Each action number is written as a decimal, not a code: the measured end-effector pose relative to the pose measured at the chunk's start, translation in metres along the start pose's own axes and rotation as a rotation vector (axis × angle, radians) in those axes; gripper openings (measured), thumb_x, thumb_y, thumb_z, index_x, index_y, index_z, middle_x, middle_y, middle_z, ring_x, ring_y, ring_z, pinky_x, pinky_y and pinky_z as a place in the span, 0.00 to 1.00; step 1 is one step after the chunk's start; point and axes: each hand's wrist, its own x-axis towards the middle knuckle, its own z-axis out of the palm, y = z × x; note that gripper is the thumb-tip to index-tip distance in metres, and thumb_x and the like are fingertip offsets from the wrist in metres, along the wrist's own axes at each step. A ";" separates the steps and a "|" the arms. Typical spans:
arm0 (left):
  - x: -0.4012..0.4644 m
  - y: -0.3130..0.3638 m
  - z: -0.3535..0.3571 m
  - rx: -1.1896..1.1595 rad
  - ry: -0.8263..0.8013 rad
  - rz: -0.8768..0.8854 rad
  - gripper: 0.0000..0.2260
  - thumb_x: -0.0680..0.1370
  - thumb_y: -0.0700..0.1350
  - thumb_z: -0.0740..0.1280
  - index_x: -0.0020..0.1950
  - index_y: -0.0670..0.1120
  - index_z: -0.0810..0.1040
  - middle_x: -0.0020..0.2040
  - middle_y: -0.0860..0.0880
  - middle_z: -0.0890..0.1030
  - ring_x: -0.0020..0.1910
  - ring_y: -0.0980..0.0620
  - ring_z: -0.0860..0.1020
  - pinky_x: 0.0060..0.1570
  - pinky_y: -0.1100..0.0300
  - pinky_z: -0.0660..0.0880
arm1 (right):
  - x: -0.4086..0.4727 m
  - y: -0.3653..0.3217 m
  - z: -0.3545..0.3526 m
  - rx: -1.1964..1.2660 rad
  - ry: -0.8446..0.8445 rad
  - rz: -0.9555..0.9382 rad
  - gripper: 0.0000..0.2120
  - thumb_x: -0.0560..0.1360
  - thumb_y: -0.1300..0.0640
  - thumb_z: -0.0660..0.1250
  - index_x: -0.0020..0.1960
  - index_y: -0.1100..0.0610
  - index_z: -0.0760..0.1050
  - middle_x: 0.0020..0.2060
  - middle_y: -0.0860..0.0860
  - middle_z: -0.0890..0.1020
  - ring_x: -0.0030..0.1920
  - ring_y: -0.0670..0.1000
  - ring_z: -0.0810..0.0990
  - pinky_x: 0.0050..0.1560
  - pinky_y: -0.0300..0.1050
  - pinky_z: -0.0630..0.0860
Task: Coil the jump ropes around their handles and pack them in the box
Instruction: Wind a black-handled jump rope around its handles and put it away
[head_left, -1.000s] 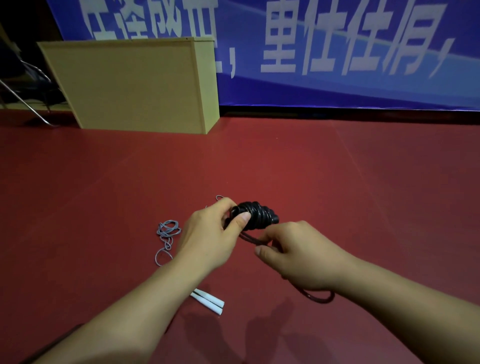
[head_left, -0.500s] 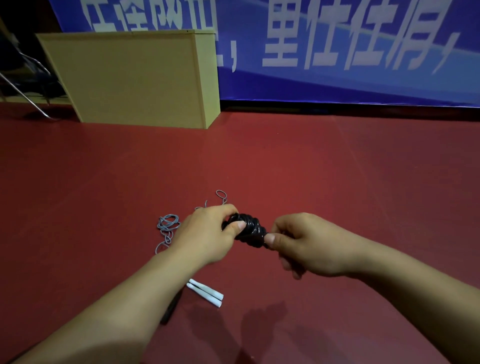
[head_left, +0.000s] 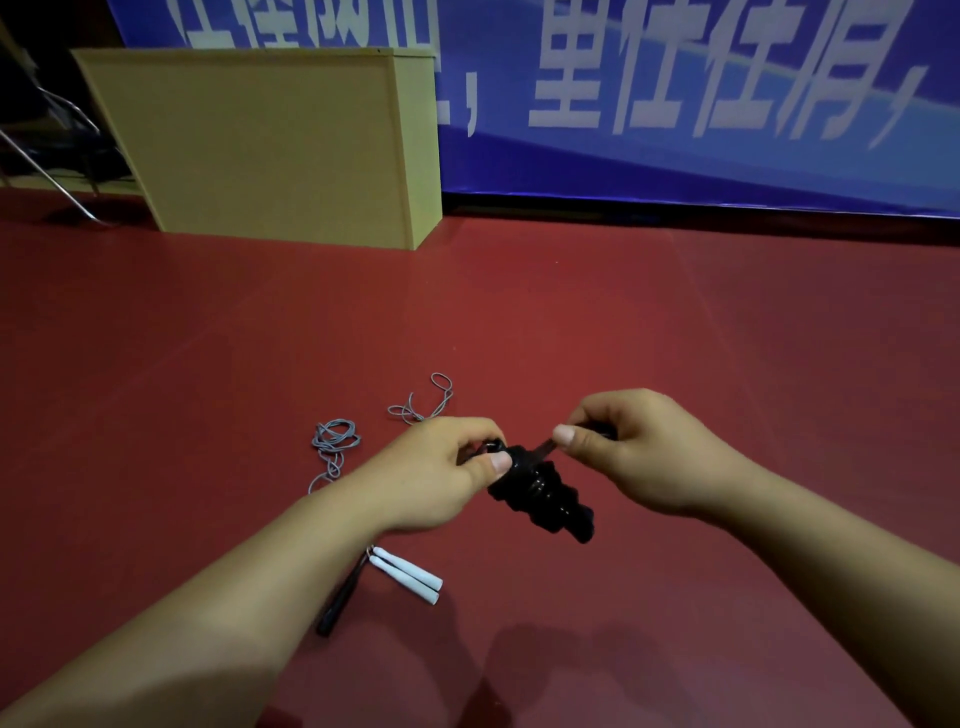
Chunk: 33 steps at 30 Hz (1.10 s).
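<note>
The left hand (head_left: 431, 475) is gripping the top end of the black rope bundle (head_left: 540, 491), thumb clamped across the coils, while the right hand (head_left: 639, 452) is pinching the loose tail of the rope (head_left: 545, 446) between thumb and forefinger, just up and right of the left thumb. The whole thing is hanging in the air over the red floor (head_left: 571, 312), not resting on anything. Biggest risk, I'd guess, is that tail: if the right fingers are letting it slip before it's tucked, the last few wraps are probably springing loose, since this rope looks stiff and shiny. The left grip is also only on one end, so the bundle could be sliding off the handles at the free end. The bundle's long axis is running diagonally, from the left fingers down and to the right, free end pointing toward the person. Below the left wrist the white handles (head_left: 408, 571) and a black handle (head_left: 340, 603) are lying on the floor, grey cord (head_left: 335, 441) beyond the left fingers, and the box (head_left: 260, 145) is sitting well away, past both hands.
</note>
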 end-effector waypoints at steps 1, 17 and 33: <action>-0.001 0.002 0.000 -0.046 -0.035 0.024 0.05 0.80 0.48 0.64 0.46 0.51 0.77 0.34 0.53 0.73 0.33 0.55 0.68 0.37 0.57 0.67 | 0.000 0.002 0.001 0.003 0.017 0.000 0.10 0.76 0.47 0.67 0.39 0.50 0.79 0.25 0.42 0.72 0.27 0.41 0.69 0.30 0.33 0.64; -0.011 0.024 0.004 -0.593 0.108 0.029 0.07 0.82 0.41 0.62 0.55 0.46 0.79 0.41 0.49 0.76 0.36 0.53 0.72 0.38 0.62 0.75 | 0.004 -0.011 0.003 0.874 -0.168 0.303 0.09 0.78 0.53 0.67 0.48 0.60 0.76 0.42 0.67 0.79 0.38 0.62 0.78 0.31 0.49 0.79; 0.003 0.058 0.039 -0.982 0.164 -0.172 0.38 0.64 0.73 0.63 0.68 0.55 0.69 0.62 0.51 0.80 0.59 0.52 0.80 0.58 0.45 0.77 | -0.006 -0.038 0.032 0.473 0.408 0.040 0.09 0.78 0.52 0.66 0.42 0.50 0.83 0.31 0.44 0.84 0.32 0.44 0.83 0.32 0.46 0.79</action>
